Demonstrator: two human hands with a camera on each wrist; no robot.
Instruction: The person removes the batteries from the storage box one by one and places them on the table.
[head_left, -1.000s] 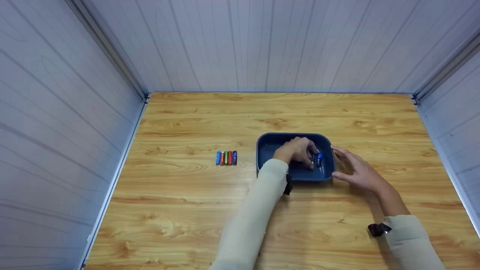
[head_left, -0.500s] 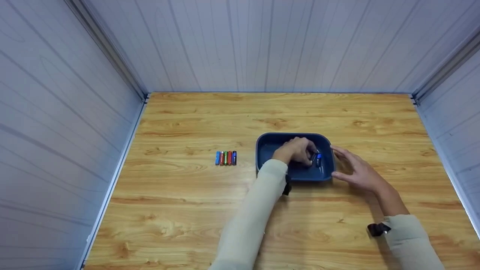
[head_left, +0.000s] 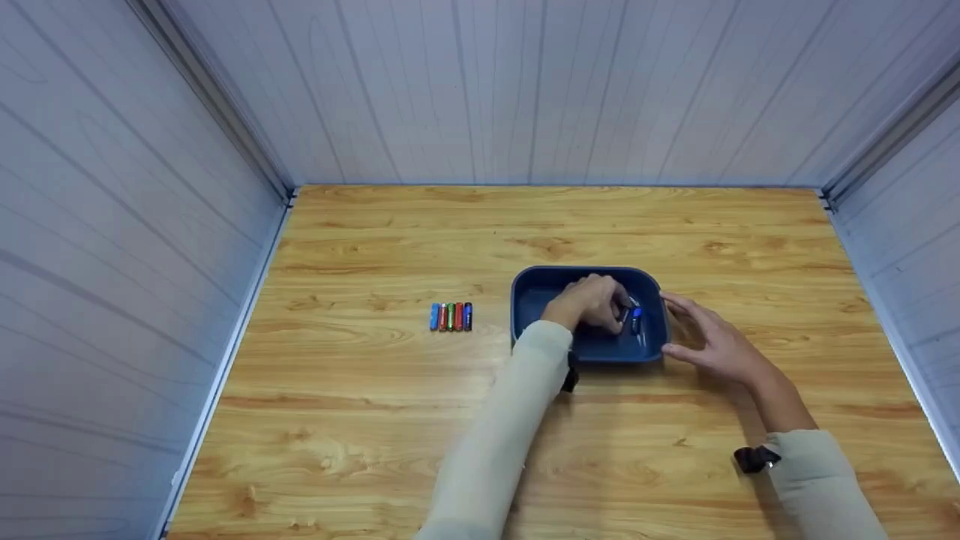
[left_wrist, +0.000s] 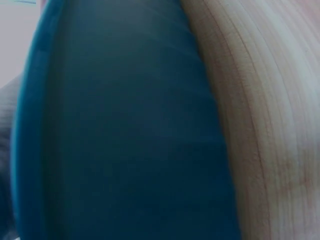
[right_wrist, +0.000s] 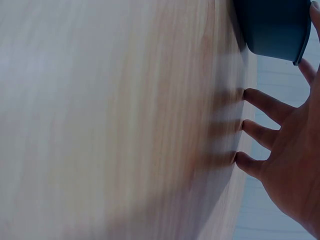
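Blue tray (head_left: pixel 531 294) sits mid-table with the left hand (head_left: pixel 589 301) curled inside over small batteries (head_left: pixel 636 321), its fingertips hiding whether they pinch one, while the right hand (head_left: pixel 711 341), fingers spread, touches the tray's right rim.

Walls close in the tabletop (head_left: pixel 390 420) on the left, back and right; the near edge is open. Bare wood lies behind the tray (head_left: pixel 525 289), in front of it, and left of the row of batteries (head_left: pixel 451 316). Left hand (head_left: pixel 589 301) fills the tray's middle; right hand (head_left: pixel 712 341) blocks its right rim, fingers (right_wrist: pixel 265 102) touching the wood. A narrow gap separates batteries and tray.
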